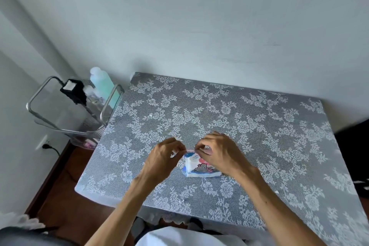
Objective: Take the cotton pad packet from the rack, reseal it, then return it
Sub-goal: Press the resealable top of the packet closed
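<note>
Seen from above, two bare hands meet over a table (259,126) covered in grey cloth with a white lace flower pattern. The left hand (165,156) has its fingers curled, thumb and fingertips pinching the top edge of a small cotton pad packet (196,168). The right hand (217,152) mirrors it, fingers curled and pinching the same top edge from the other side, so both hands grasp the packet's opening between them.

The packet stands on the table near the front middle, its base resting on the cloth. It is white and blue with a pink patch and a grey cartoon animal on its face. There is small blue writing near the top, too blurred to read.

To the left of the table, just beside its far corner, stands a clear rack (67,110) with metal handles. A pale green bottle (102,84) and a black object (72,90) sit in it.
</note>
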Demonstrator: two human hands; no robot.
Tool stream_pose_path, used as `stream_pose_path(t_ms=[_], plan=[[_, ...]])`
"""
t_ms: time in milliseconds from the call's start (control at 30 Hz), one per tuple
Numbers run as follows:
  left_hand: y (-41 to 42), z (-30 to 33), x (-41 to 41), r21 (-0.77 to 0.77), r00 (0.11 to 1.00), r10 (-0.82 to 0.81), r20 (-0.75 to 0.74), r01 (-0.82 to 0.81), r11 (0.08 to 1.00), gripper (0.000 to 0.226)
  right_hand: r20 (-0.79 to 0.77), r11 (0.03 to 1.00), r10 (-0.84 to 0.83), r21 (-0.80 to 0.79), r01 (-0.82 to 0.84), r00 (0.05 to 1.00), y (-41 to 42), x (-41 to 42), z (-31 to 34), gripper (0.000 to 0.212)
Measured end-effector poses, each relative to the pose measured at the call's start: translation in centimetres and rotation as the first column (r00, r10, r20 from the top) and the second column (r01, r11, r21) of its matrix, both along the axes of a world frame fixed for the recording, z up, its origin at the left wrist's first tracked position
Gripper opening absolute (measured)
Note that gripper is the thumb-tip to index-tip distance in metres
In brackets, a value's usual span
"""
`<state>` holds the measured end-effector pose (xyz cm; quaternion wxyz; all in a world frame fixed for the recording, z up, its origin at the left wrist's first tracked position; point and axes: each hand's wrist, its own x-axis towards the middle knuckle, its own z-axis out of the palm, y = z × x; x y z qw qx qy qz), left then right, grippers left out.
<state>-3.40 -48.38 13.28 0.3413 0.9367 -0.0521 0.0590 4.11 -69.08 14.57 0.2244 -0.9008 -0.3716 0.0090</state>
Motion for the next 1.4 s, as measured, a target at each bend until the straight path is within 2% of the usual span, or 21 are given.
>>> stream_pose_path(t_ms=[167, 367, 567, 767, 833, 900, 1000, 1067, 1167, 1233, 1400], plan=[[0.1, 0.0, 0.3, 0.003, 1.0, -0.024, 0.011, 0.024, 1.0, 0.009, 0.039, 1.0, 0.003, -0.002, -0.003, 0.999, 0.1, -0.2, -0.1, 0.017], [0.3, 0.1, 0.6, -0.059, 1.0, -0.002, 0.004, 0.002, 0.998, 0.007, 0.01, 1.0, -0.006, 0.019, 0.006, 1.0, 0.5, 0.3, -0.4, 0.017], [1.2, 0.1, 0.7, -0.028, 1.0, -0.014, 0.006, 0.014, 1.0, 0.005, 0.027, 0.999, -0.009, 0.034, 0.008, 1.0, -0.2, 0.5, -0.3, 0.018], [2.2, 0.0, 1.0, -0.057, 0.999, -0.039, 0.011, 0.04, 0.998, 0.004, -0.041, 0.999, -0.045, -0.009, 0.044, 0.998, -1.6, 1.1, -0.7, 0.017], [2.2, -0.5, 1.1, -0.113, 1.0, -0.022, -0.02, 0.02, 0.993, 0.003, -0.134, 0.998, -0.06, -0.009, 0.059, 0.989, -1.6, 1.0, -1.0, 0.016], [2.2, -1.1, 1.1, -0.241, 0.996, 0.015, -0.086, -0.036, 0.97, 0.003, -0.248, 0.996, -0.084, 0.011, 0.09, 0.965, -2.1, 1.3, -1.3, 0.017], [1.8, -1.8, 0.8, -0.46, 0.983, 0.074, -0.168, -0.144, 0.876, 0.007, -0.396, 0.985, -0.111, 0.08, 0.155, 0.911, -3.8, 2.0, -1.7, 0.019], [1.3, -2.2, 0.6, -0.535, 0.976, 0.104, -0.189, -0.192, 0.823, 0.007, -0.42, 0.97, -0.134, 0.128, 0.205, 0.897, -5.0, 2.1, -2.0, 0.015], [1.0, -2.7, 0.6, -0.589, 0.97, 0.11, -0.216, -0.219, 0.778, 0.01, -0.397, 0.957, -0.168, 0.152, 0.245, 0.903, -5.8, 1.9, -2.4, 0.014], [1.1, -2.8, 0.9, -0.574, 0.97, 0.102, -0.222, -0.214, 0.79, 0.015, -0.38, 0.956, -0.187, 0.142, 0.256, 0.906, -5.9, 1.9, -2.7, 0.016], [1.5, -2.8, 1.5, -0.571, 0.969, 0.103, -0.224, -0.216, 0.792, 0.01, -0.416, 0.931, -0.217, 0.183, 0.315, 0.883, -6.1, 2.0, -2.9, 0.018]])
